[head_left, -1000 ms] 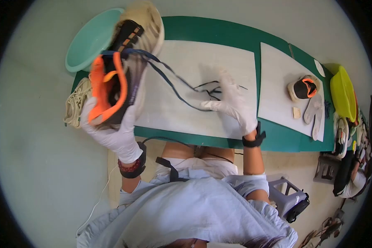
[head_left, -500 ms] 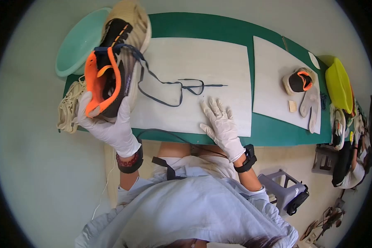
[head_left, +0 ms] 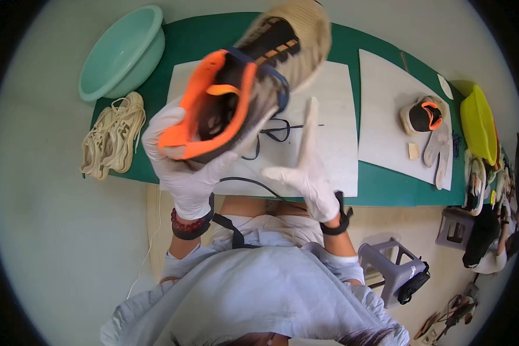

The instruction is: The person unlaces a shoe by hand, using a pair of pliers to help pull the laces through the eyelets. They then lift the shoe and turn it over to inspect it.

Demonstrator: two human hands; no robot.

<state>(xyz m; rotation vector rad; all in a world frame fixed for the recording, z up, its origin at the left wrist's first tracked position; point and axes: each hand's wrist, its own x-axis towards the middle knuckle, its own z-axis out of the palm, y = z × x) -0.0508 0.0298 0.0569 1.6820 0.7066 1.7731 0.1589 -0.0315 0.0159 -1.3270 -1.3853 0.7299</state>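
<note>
My left hand point(head_left: 184, 179), in a white glove, is wrapped round the heel of a sneaker point(head_left: 274, 66). The shoe is beige and black with an orange collar, and its toe points up and right. It is held above a white board point(head_left: 340, 155), partly blurred. A dark blue shoelace point(head_left: 278, 131) trails from the shoe and lies partly on the board; the shoe hides some of it. Just right of the shoe is my gloved right hand point(head_left: 310, 176), raised with its thumb apart from the fingers and nothing in it.
Cream sneakers point(head_left: 124, 132) and a teal basin point(head_left: 118, 55) stand at the left. On a second white board point(head_left: 386, 109) are another orange-collared sneaker point(head_left: 422, 115) and insoles point(head_left: 439, 147). A yellow-green basin point(head_left: 478, 124), a grey stool point(head_left: 393, 268) and a person point(head_left: 493, 248) are farther right.
The left hand has brought the sneaker rightward over the board, tilting its toe to the right. My right hand has risen off the board and turned on edge beside the shoe.
</note>
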